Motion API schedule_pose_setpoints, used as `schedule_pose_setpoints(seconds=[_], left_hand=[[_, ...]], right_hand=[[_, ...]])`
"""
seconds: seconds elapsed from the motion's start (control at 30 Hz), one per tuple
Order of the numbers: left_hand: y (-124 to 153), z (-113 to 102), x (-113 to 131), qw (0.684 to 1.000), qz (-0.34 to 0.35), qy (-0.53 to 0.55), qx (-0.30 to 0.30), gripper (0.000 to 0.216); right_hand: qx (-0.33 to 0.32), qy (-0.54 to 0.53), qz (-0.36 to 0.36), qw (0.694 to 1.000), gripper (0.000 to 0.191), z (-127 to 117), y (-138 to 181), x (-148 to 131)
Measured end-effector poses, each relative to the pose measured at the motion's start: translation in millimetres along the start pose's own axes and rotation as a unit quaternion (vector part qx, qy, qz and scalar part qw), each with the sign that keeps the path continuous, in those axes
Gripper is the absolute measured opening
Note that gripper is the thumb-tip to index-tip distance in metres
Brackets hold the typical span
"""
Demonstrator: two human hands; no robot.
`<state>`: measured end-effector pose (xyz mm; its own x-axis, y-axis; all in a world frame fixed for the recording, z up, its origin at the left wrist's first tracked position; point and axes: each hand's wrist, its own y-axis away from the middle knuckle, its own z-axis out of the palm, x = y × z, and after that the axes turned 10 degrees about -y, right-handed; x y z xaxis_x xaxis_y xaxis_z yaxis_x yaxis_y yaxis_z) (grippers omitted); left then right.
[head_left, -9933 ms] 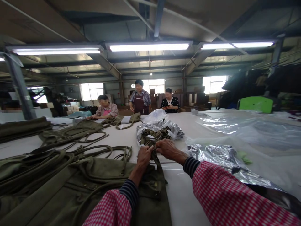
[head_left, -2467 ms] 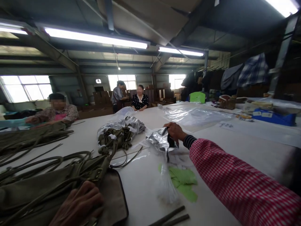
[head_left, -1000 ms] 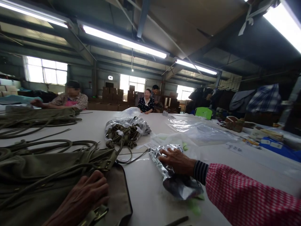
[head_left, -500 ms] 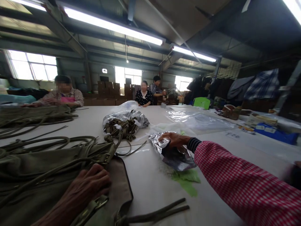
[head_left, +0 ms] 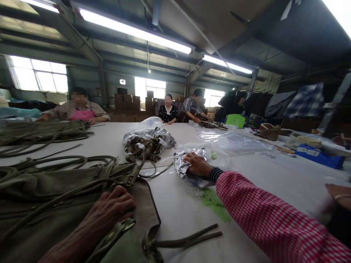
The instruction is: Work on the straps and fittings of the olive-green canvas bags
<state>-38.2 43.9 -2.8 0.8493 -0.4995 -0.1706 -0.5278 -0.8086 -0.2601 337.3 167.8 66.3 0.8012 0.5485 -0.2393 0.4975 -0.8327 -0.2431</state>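
My left hand (head_left: pixel 111 210) lies flat, fingers spread, on an olive green bag (head_left: pixel 68 197) at the near left of the white table (head_left: pixel 175 215). My right hand (head_left: pixel 197 164), in a red checked sleeve, reaches forward and presses down on a crumpled silver plastic packet (head_left: pixel 189 162), with its fingers curled over the crumple. A green paper scrap (head_left: pixel 214 204) lies just below that packet. Two olive straps (head_left: pixel 189 239) trail from the bag toward the right.
A silver bag stuffed with olive straps (head_left: pixel 148 144) sits mid-table. More olive bags and straps (head_left: pixel 41 133) pile at the left. Clear plastic sheets (head_left: pixel 233 142) spread at the right. Three people sit or stand at the far side; another person's hand (head_left: pixel 338 190) shows at the right edge.
My right hand lifted the silver packet, set it down and now presses it farther forward. My left hand stayed flat on the bag. The standing person at the far end moved right.
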Motion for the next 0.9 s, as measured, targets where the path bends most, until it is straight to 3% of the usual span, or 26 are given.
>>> schedule_pose_setpoints(seconds=[0.13,0.27,0.33,0.53,0.7,0.8,0.9], left_hand=[[0,1,1,1.000,0.002,0.019,0.014,0.003],[1,-12,6,1.000,0.003,0.021,0.010,0.009],[1,-20,10,1.000,0.008,0.016,-0.001,0.011],[3,-40,14,0.999,-0.007,-0.030,-0.015,0.021],[6,-57,13,0.998,-0.011,-0.039,-0.043,0.025],[6,-63,15,0.997,-0.014,-0.045,-0.061,0.019],[9,-71,10,0.996,-0.007,-0.063,-0.058,0.016]], right_hand=[[-0.015,-0.038,-0.018,0.999,0.048,-22,8,6],[0.102,-0.163,-0.008,0.981,0.026,-39,28,-8],[0.121,-0.211,-0.013,0.970,0.016,-35,41,-29],[-0.016,-0.216,-0.123,0.968,0.015,-5,61,-108],[-0.039,-0.255,-0.149,0.955,0.014,31,25,-156],[-0.061,-0.280,-0.161,0.945,0.013,67,1,-172],[-0.075,-0.236,-0.161,0.955,0.013,100,-8,-179]])
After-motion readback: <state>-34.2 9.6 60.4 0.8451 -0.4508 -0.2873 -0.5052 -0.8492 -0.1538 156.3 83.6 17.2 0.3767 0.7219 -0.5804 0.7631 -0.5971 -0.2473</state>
